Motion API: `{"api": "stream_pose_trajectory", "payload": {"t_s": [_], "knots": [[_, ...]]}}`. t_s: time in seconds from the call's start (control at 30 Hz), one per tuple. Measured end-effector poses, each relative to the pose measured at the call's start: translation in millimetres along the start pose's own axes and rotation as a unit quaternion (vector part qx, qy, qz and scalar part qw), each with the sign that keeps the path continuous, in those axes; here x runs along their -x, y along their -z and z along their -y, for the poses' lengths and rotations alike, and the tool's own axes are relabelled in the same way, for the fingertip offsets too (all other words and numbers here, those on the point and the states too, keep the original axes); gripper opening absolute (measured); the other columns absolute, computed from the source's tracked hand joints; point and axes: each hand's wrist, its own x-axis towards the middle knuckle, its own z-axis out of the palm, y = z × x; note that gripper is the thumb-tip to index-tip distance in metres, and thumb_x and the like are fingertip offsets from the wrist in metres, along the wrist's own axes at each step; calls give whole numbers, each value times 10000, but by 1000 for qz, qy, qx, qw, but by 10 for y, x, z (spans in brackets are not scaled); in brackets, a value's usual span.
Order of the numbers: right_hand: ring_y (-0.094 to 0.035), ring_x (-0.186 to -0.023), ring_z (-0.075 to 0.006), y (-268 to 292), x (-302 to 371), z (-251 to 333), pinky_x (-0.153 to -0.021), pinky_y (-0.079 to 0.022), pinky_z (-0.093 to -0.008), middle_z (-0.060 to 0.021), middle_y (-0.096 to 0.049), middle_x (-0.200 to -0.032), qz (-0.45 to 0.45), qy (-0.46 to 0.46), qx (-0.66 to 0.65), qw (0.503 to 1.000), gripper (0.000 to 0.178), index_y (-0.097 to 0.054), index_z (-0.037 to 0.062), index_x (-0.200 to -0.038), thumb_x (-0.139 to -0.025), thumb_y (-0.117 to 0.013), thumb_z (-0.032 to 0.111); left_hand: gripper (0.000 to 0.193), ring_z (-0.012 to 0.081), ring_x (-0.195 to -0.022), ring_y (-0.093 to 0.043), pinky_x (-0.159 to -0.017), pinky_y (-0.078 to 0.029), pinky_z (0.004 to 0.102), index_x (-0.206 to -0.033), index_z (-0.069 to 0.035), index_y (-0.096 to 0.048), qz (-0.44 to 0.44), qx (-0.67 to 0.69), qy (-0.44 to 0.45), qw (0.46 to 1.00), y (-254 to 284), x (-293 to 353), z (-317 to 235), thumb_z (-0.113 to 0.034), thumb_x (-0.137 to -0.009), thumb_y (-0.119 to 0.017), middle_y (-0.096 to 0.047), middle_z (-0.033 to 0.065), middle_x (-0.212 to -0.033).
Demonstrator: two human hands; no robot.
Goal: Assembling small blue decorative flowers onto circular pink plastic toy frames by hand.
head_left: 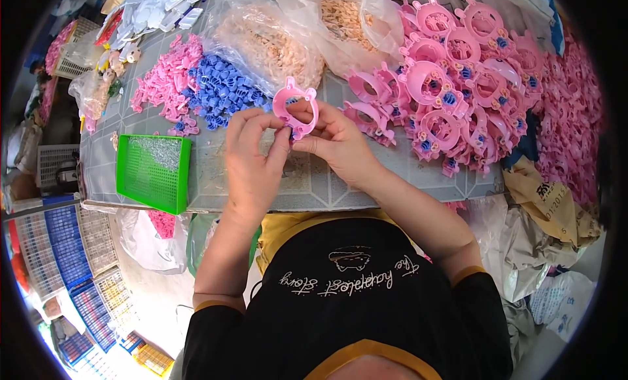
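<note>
A pink plastic ring-shaped part [314, 111] with small ear-like knobs is held up over the table's front half. My right hand [340, 144] grips its right side between thumb and fingers. My left hand [248, 154] is closed at its lower left edge, with thumb and fingertips pinched at a small blue plastic piece [291, 134] there. The fingertips partly hide how that piece sits against the ring. Just beyond my left hand lies a heap of blue plastic pieces [222, 85], touching a heap of small pink pieces [171, 69].
Right of my hands rises a large pile of similar pink rings [451, 85] bearing blue bits. A green basket [147, 177] stands at the table's [340, 190] left front. Clear bags of peach-coloured pieces [278, 49] lie at the back. Stacked crates [65, 236] stand on the left.
</note>
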Motion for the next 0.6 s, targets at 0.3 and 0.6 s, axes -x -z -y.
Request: {"api": "stream_pose_trajectory", "payload": {"t_s": [0.3,0.6], "knots": [[-607,-1194,-169,70,12,-122,-1015,-511,-336,-68,-579,-1345,25,-22,-57,998,499,-457,76,-1423,-965,-642,6,250,178,-857,-603,-769,-488,316,-1099,-8,-626,-78,87,83,990,8,-285,162,-34,-875,-733,-652,101,-959],[-631,-1158,-170,-2,19,-10,-982,-534,-336,-79,-621,-1272,26,-176,-78,981,382,-429,115,-1379,-1035,-596,113,179,388,-982,-655,-851,-539,482,-1003,-62,-759,94,-201,-114,968,-331,-1208,750,-127,-856,-681,-719,154,-1034]]}}
